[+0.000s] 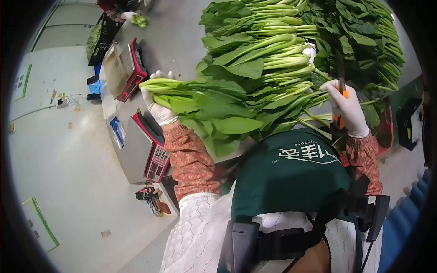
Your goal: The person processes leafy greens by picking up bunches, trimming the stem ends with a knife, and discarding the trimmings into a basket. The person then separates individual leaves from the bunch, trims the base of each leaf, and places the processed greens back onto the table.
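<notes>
My left hand [160, 111], in a white glove, holds a bunch of leafy greens [200, 98] by its pale stem ends. Its thumb lies on the near side, and fingertips show beyond the stems. The leaves hang to the right, over the near end of a long row of the same greens [277, 63]. At the row's right side, my gloved right hand [349, 109] is closed around the orange handle of what looks like a knife [344, 94]. A dark blade points away from me, partly lost against the leaves. Cut stems [314, 123] lie just left of this hand.
Two red-framed scales [152, 154] [133, 75] stand on the left of the metal table [175, 34]. More greens [364, 36] are heaped at the back right. Another person's gloved hand [129, 16] holds greens at the far left, near a black crate [105, 38]. A red crate [387, 125] sits at right.
</notes>
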Tool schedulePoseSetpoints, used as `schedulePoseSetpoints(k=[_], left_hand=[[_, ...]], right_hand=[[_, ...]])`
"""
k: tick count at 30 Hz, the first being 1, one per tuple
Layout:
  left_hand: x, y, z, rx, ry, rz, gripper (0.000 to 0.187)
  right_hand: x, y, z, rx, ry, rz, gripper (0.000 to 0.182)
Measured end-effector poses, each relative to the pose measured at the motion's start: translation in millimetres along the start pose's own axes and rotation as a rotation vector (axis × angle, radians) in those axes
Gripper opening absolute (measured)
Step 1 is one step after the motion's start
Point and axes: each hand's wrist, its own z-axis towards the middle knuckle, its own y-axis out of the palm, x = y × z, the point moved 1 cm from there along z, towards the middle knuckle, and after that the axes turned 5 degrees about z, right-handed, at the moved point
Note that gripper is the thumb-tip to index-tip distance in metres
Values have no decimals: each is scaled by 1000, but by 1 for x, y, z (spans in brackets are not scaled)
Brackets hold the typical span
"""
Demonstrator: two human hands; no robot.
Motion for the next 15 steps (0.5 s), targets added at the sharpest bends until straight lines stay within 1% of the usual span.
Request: schedulePoseSetpoints(k=[2, 3, 4, 5, 8, 10, 11, 12, 13, 15], left_hand=[[2, 0, 2, 112, 25, 70, 40], [3, 0, 1, 119, 21, 68, 41], [4, 0, 0, 125, 17, 67, 42], [7, 1, -1, 130, 12, 66, 43], [14, -10, -1, 51, -75, -61, 50], [12, -9, 3, 120, -42, -10, 48], [10, -8, 4, 160, -38, 6, 46], [11, -4, 7, 192, -36, 22, 44], [14, -18, 17, 265, 65, 124, 43], [20, -38, 41, 354, 49, 99, 38]], right_hand=[[-5, 17, 8, 3, -10, -69, 21], [-8, 24, 10, -26, -16, -51, 19], [-6, 27, 12, -71, 0, 3, 18], [-2, 30, 14, -61, 7, -17, 18], [10, 32, 22, -31, 11, -87, 18], [11, 25, 23, -18, 84, -69, 18], [12, 24, 21, 11, 102, -24, 18], [11, 20, 20, -6, 106, -30, 18], [14, 17, 18, 21, 105, -28, 18], [21, 13, 22, 83, 83, 2, 18]])
